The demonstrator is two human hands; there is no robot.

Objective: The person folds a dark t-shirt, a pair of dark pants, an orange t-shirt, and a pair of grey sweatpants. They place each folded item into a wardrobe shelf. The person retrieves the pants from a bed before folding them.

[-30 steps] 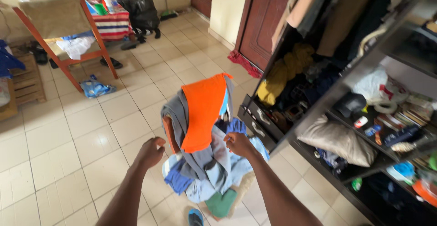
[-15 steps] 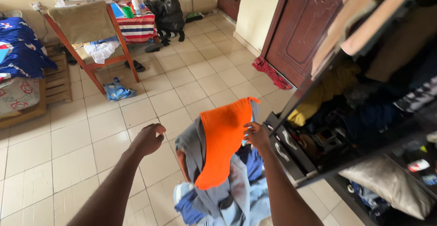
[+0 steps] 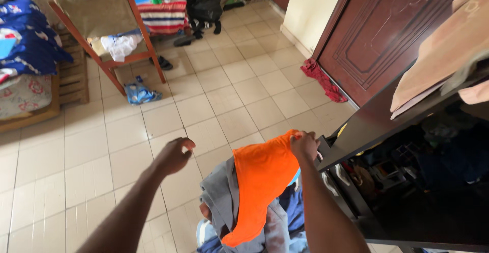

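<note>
Right fingers (image 3: pixel 298 140) pinching orange cloth (image 3: pixel 260 181) (left hand (image 3: pixel 173 156) loose, empty), dark shelf (image 3: pixel 356 130) just beside.

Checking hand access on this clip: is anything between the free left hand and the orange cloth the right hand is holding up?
Nothing visible. The left hand hangs open over bare floor tiles, apart from the orange cloth, which the right hand pinches at its top edge. The grey garment lies beneath the cloth, not between.
</note>
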